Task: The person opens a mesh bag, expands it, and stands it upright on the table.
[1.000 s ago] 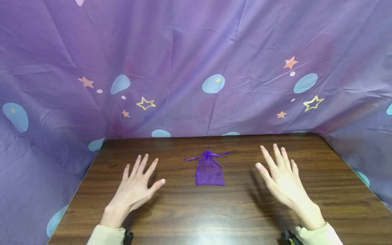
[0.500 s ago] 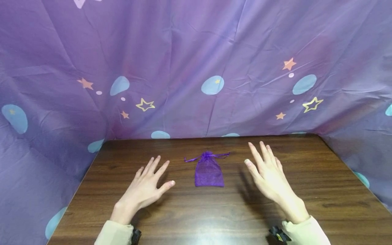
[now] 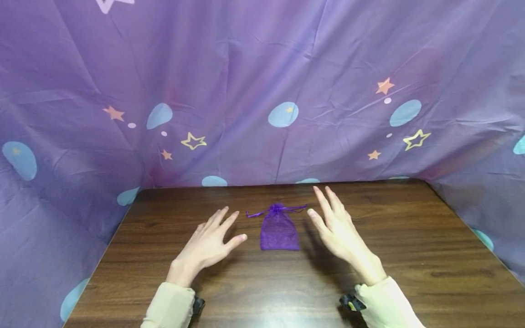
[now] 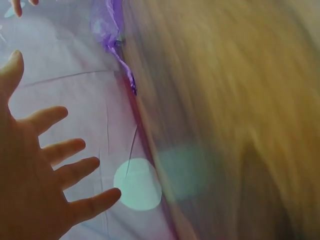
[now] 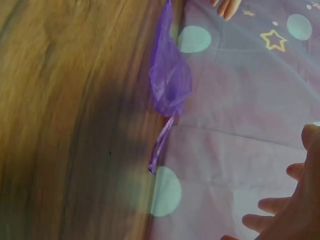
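A small purple sheer drawstring pouch [image 3: 280, 231] lies flat on the wooden table [image 3: 254, 282], its neck gathered and a ribbon end reaching out to each side. To its left my left hand [image 3: 209, 243] hovers over the table, fingers straight and spread, thumb toward the pouch. My right hand [image 3: 338, 230] is on the other side, closer to the pouch, its fingers extended too. Neither hand holds anything. In the left wrist view the pouch [image 4: 107, 22] shows at the top, past the spread fingers; in the right wrist view the pouch [image 5: 170, 75] appears up from the hand.
A purple cloth [image 3: 246, 68] printed with stars and blue ovals hangs behind the table and along both sides. Each wrist carries a dark strap below a pale sleeve [image 3: 170, 305]. Light reflects off the table's near part.
Both hands have moved inward toward the pouch from either side, the right one further. The pouch has stayed in place on the table.
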Demonstrator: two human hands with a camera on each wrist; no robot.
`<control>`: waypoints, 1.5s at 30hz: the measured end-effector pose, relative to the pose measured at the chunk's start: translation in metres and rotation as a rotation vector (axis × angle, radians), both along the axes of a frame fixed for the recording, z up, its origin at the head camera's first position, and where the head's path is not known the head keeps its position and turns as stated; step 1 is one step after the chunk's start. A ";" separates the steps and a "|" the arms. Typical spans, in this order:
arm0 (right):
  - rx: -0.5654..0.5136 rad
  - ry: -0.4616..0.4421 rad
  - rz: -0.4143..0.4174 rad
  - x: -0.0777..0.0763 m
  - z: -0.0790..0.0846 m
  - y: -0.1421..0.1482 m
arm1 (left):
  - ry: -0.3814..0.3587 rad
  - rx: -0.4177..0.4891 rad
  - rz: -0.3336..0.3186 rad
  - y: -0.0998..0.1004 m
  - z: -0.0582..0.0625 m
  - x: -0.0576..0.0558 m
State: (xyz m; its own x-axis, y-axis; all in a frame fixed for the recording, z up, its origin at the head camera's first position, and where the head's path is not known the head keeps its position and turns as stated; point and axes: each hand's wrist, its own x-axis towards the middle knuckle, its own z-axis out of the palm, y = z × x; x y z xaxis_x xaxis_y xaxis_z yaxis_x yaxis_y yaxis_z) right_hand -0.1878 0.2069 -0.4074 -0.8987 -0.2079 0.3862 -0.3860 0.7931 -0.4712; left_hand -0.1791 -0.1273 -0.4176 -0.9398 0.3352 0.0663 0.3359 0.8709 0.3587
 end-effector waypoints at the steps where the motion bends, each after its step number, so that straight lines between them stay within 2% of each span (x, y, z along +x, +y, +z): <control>1: -0.003 -0.004 0.002 -0.002 -0.001 -0.002 | -0.007 0.006 0.004 0.002 -0.001 -0.002; 10: -0.101 -0.105 0.005 -0.016 -0.011 -0.020 | -0.047 0.067 0.014 0.023 -0.006 -0.015; 16: -0.234 -0.143 0.032 -0.027 -0.021 -0.033 | -0.067 0.104 -0.015 0.038 -0.009 -0.028; 22: -0.366 -0.181 0.058 -0.040 -0.027 -0.043 | -0.085 0.179 -0.001 0.049 -0.010 -0.037; 28: -0.457 -0.246 0.016 -0.047 -0.034 -0.048 | -0.110 0.233 0.010 0.061 -0.012 -0.044; 34: -0.569 -0.289 -0.042 -0.054 -0.040 -0.050 | -0.131 0.264 0.028 0.074 -0.010 -0.052; 36: -0.634 -0.323 -0.061 -0.055 -0.041 -0.052 | -0.131 0.285 0.039 0.078 -0.010 -0.055; 41: -0.834 -0.382 -0.077 -0.055 -0.047 -0.060 | -0.126 0.341 0.086 0.085 -0.016 -0.060; 45: -0.855 -0.378 -0.121 -0.053 -0.053 -0.066 | -0.137 0.380 0.138 0.092 -0.022 -0.064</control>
State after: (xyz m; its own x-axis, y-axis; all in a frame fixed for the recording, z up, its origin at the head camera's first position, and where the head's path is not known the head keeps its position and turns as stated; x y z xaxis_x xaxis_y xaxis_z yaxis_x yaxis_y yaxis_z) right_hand -0.2409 0.1410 -0.4608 -0.9925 0.1143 0.0427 -0.0259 0.1450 -0.9891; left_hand -0.2430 -0.0349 -0.4394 -0.9829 0.1812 0.0318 0.1519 0.7020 0.6958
